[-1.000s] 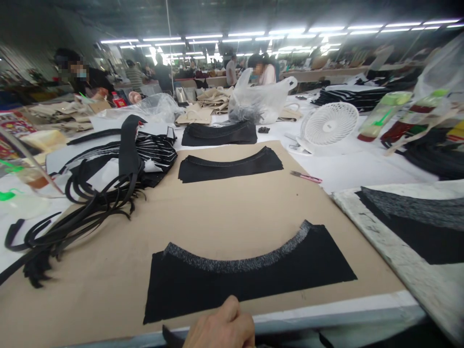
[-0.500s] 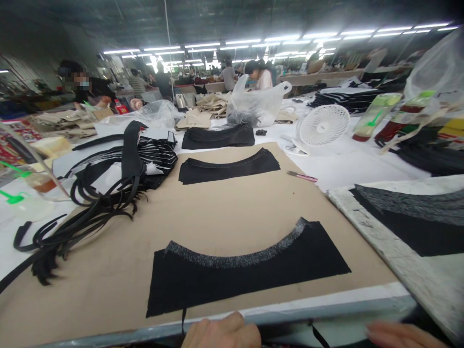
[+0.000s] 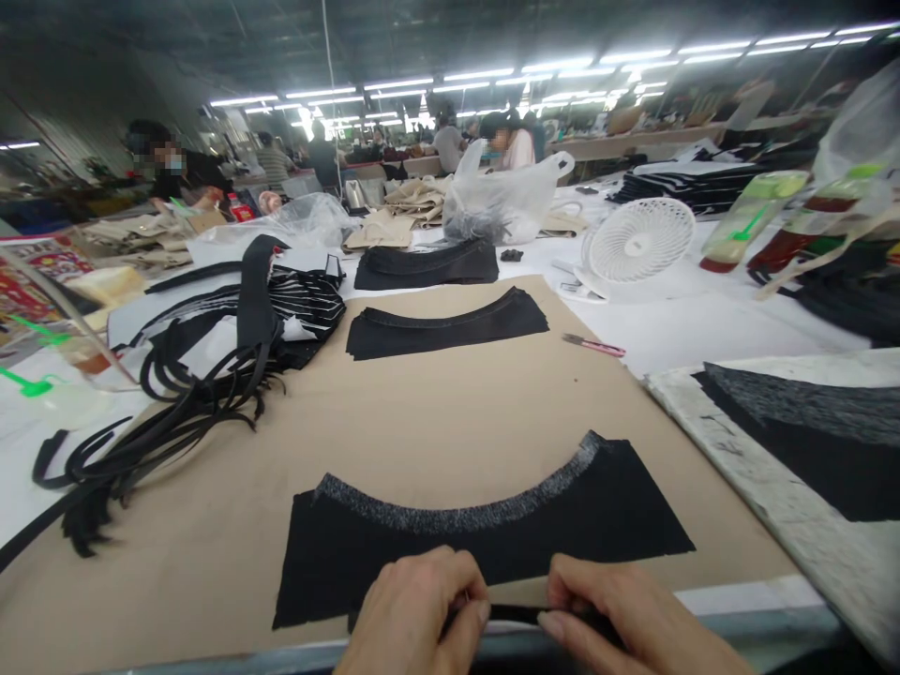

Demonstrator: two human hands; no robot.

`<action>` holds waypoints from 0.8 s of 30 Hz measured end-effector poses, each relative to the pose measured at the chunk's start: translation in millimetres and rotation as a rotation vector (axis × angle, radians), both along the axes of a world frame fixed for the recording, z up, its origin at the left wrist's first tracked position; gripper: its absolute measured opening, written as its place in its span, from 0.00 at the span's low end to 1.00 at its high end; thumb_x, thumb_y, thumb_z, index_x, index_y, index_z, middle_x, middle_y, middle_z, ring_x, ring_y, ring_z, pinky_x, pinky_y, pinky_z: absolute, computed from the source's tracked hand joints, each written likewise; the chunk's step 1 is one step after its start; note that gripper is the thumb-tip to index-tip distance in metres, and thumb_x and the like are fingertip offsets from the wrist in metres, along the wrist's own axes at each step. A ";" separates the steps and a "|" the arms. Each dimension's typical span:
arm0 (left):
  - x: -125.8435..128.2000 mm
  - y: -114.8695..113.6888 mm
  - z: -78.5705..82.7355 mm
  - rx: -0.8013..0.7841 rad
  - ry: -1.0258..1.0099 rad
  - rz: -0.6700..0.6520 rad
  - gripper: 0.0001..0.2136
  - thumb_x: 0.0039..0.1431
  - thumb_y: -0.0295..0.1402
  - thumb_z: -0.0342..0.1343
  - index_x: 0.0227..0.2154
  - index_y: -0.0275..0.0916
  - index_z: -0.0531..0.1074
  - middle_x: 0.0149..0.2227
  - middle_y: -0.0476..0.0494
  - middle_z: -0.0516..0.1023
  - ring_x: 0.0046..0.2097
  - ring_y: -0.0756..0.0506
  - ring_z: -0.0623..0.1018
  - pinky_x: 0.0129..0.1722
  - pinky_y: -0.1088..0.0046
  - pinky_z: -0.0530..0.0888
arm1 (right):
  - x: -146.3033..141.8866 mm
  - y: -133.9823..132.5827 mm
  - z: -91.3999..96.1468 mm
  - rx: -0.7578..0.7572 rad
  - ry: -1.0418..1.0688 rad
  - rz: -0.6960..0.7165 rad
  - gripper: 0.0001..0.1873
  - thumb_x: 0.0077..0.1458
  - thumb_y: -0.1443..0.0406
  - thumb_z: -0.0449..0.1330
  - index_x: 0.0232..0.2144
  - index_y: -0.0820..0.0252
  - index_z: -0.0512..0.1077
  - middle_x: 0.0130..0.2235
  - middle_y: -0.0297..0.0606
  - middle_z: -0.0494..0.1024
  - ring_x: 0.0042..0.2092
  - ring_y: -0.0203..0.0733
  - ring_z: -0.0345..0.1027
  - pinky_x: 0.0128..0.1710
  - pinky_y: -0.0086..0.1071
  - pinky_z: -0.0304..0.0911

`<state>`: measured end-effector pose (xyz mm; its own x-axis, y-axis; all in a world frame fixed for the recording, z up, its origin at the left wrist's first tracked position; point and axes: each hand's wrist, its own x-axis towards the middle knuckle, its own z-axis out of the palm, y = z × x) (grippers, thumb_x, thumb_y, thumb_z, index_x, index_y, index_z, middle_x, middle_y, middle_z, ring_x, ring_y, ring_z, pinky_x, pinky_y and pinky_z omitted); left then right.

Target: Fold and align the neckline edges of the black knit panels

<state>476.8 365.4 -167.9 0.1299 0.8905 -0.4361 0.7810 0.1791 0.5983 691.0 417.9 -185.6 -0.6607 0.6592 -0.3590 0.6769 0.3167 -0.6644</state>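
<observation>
Between my two hands runs a narrow black strip (image 3: 517, 614), held level over the table's front edge. My left hand (image 3: 422, 609) pinches it between thumb and forefinger. To the right, my right hand (image 3: 625, 614) pinches it the same way, a short gap apart. Just beyond my hands a black fabric piece (image 3: 450, 553) lies flat, its curved upper edge banded in speckled grey. My left fingers overlap the lower part of this piece. The strip's ends are hidden by my hands.
Brown board (image 3: 436, 412) covers the tabletop. Black curved pieces (image 3: 450, 328) lie farther back, with thread snips (image 3: 594, 345) to their right. Black strips (image 3: 211, 384) sprawl at left. A white fan (image 3: 639, 242) and bottles stand back right; another speckled piece (image 3: 808, 431) lies at right.
Both hands have come up over the table edge and closer together. The black strip, which hung near the edge, is now stretched between them. The view has shifted slightly.
</observation>
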 end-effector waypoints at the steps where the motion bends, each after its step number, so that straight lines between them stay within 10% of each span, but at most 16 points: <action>1: -0.4 3.4 0.6 0.005 0.013 0.036 0.08 0.56 0.29 0.50 0.30 0.42 0.75 0.31 0.50 0.76 0.34 0.49 0.73 0.32 0.76 0.61 | -0.4 5.5 0.5 0.011 -0.015 -0.004 0.10 0.60 0.63 0.53 0.26 0.56 0.66 0.27 0.31 0.73 0.30 0.39 0.67 0.28 0.28 0.52; 24: -4.7 33.8 -20.7 0.046 0.110 0.279 0.07 0.57 0.31 0.50 0.27 0.41 0.73 0.27 0.50 0.77 0.32 0.48 0.74 0.32 0.73 0.60 | -39.1 47.7 -9.6 0.246 -0.265 0.027 0.13 0.63 0.68 0.51 0.25 0.57 0.64 0.25 0.34 0.72 0.27 0.41 0.66 0.27 0.33 0.44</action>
